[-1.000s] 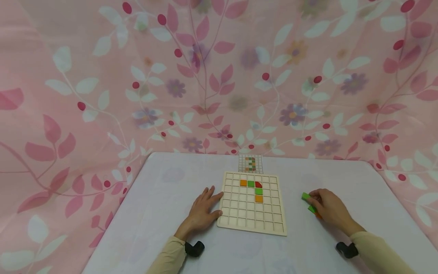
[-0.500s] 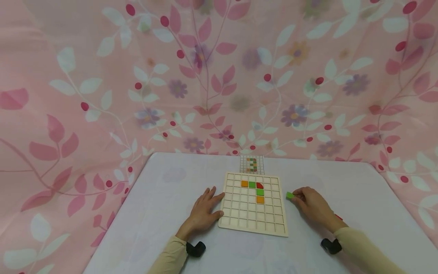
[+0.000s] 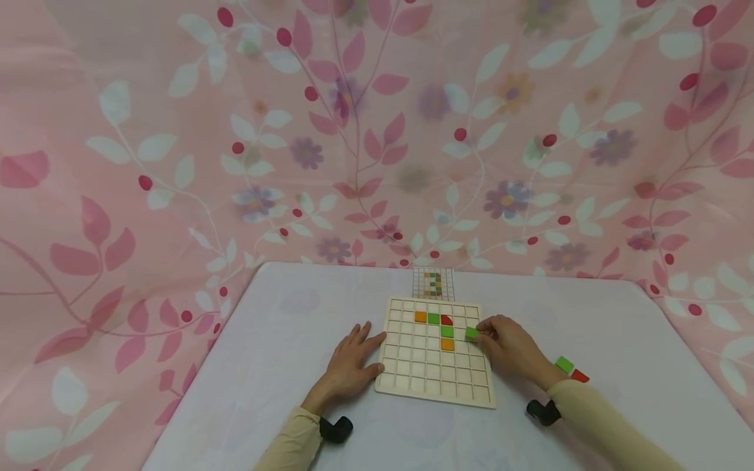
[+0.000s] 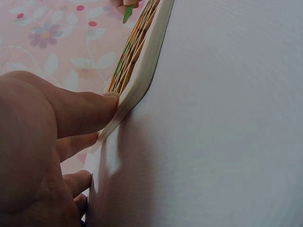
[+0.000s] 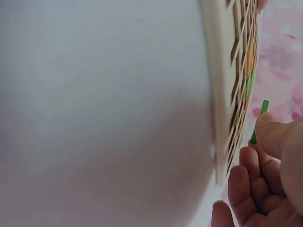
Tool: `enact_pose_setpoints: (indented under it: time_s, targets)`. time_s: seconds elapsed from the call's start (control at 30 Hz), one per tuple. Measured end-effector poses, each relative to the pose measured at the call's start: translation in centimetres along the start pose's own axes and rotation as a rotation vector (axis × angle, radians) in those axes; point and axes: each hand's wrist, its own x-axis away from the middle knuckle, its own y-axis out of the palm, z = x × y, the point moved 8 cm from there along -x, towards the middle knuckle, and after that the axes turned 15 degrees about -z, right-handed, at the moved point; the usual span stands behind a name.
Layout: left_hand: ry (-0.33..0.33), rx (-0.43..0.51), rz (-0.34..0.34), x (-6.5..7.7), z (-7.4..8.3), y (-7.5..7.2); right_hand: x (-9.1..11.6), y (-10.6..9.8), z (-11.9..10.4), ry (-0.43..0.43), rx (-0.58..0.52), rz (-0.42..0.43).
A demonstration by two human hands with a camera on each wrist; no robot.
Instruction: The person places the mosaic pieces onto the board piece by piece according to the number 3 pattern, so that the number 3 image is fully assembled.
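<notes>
A pale wooden grid board lies in the middle of the table, with orange, green and red tiles set in several of its cells. My left hand rests at the board's left edge, its thumb and fingertips touching the rim and nothing in its grasp. Between thumb and fingers my right hand pinches a green square tile, close over the board's right columns. In the right wrist view that tile appears edge-on beside the thumb, the other fingers loosely curled.
Right of the board, a loose green tile and a red tile lie near the right wrist. Behind the board stands a card printed with a coloured grid pattern. A pink floral curtain hangs behind the white table.
My right hand has picked up the green tile and carried it left from the loose tiles to over the board's right side. The left hand has stayed at the board's edge.
</notes>
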Motion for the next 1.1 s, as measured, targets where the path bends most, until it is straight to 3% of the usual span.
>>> enact_pose_setpoints:
  time_s: [0.27,0.43,0.67,0.9,1.1]
  targets:
    - [0.006,-0.005,0.026,-0.2,-0.8,0.4,-1.6,1.1,-2.8,-0.076,0.002,-0.099]
    - [-0.003,-0.008,0.014,-0.1,-0.4,0.1,-2.4,1.9,-4.2,-0.123,0.030,-0.136]
    - [0.035,-0.019,0.033,-0.1,-0.3,0.1,-3.3,2.6,-5.5,-0.149,0.106,-0.138]
    - [-0.004,-0.018,-0.006,-0.2,-0.4,0.1,-3.7,2.9,-6.7,-0.216,0.162,-0.115]
    - [-0.015,-0.022,-0.011,-0.1,-0.2,0.1,-4.0,3.0,-7.0,-0.219,0.193,-0.092]
